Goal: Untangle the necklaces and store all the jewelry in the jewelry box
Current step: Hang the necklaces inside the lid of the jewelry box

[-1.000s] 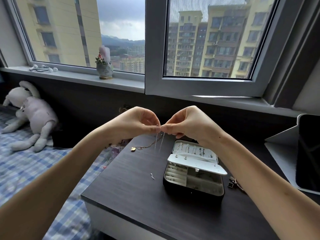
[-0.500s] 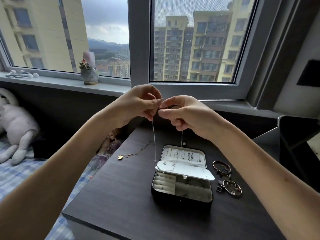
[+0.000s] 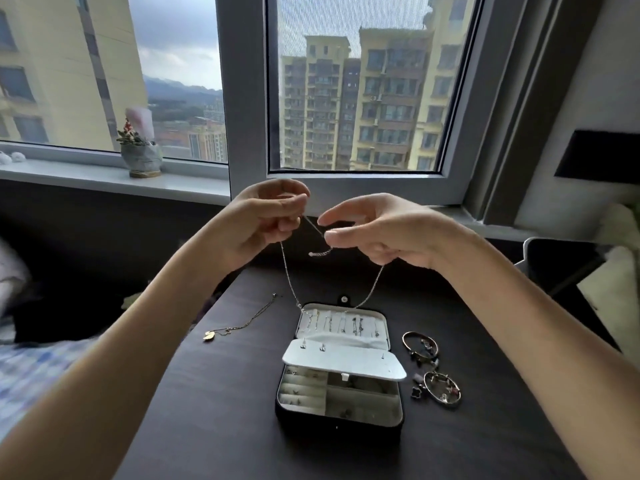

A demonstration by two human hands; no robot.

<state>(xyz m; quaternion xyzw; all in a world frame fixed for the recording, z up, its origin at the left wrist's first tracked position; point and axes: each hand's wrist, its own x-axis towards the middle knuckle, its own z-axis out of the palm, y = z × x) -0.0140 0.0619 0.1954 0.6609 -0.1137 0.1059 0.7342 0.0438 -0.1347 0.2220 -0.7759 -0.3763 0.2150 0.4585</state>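
A person's left hand (image 3: 259, 220) is pinching one end of a fine silver necklace (image 3: 289, 275) between curled fingers (image 3: 294, 204), raised in front of a window. The chain is hanging in a loop whose lowest part seems to be brushing the far edge of an open jewelry box (image 3: 339, 427). It is then rising to the right hand (image 3: 391, 233), where thumb and forefinger are standing apart while the lower fingers are curling over the chain.

The likely risk is the loop catching on pieces already hanging inside the lid, or slipping from the looser right grip and tangling.

On the dark counter (image 3: 207, 427), a gold necklace (image 3: 239, 329) is lying near the left edge. The box is sitting mid-counter, with two bracelets (image 3: 420, 344) just to its right. A potted plant (image 3: 142, 157) is sitting on the windowsill at left, and tower blocks are showing outside.
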